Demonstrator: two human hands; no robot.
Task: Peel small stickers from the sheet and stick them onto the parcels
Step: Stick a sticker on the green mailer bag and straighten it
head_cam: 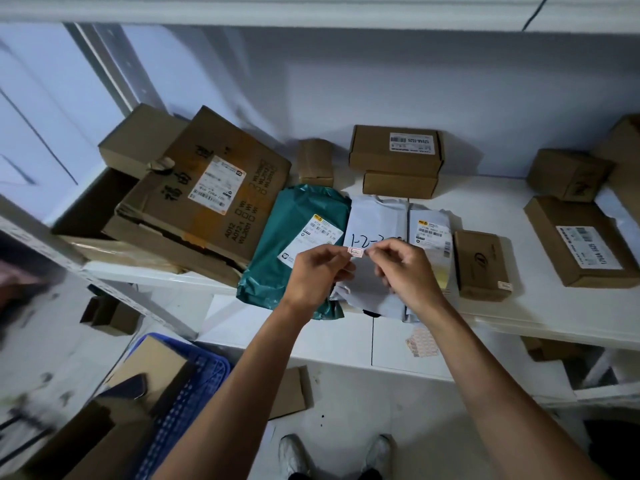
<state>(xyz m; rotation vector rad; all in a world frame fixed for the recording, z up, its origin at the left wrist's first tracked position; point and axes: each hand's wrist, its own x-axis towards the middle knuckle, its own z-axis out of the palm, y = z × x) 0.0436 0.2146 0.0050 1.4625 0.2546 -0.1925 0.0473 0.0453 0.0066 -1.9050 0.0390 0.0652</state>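
Two white shoes (336, 453) at the bottom edge, on a pale speckled floor (381, 427). Above them, bare forearms reaching forward to the shelf (502, 306).

Small sticker (355, 252) stretched flat between both hands: a tiny rectangle, pale with a reddish border and a faint mark inside, too small to read. Left hand (317, 271) pinching its left end, fingers (337, 252) closed on it; right hand (403, 268) pinching its right end, fingers (375, 249) likewise closed on it. Held in the air just above a grey plastic mailer (377, 216) marked "1-2-" in dark handwriting.

Sticker sheet (420, 344) lying on a lower white ledge, below the right forearm: a small grid of pale, red-edged labels, slightly curled.

Beside the grey mailer on the left, a teal plastic mailer (294, 233), glossy and wrinkled, with a white shipping label. On the right, another grey mailer (431, 237) with a printed label, then a small brown box (479, 265) bearing a sticker on its near face. Further left, a large worn carton (207, 199), flat and taped, with printed and handwritten characters. Behind, stacked matte cardboard boxes (396, 157). Far right, a flat box (581, 240) with a barcode label.

Lower left, a blue perforated plastic crate (194, 386) holding cardboard.
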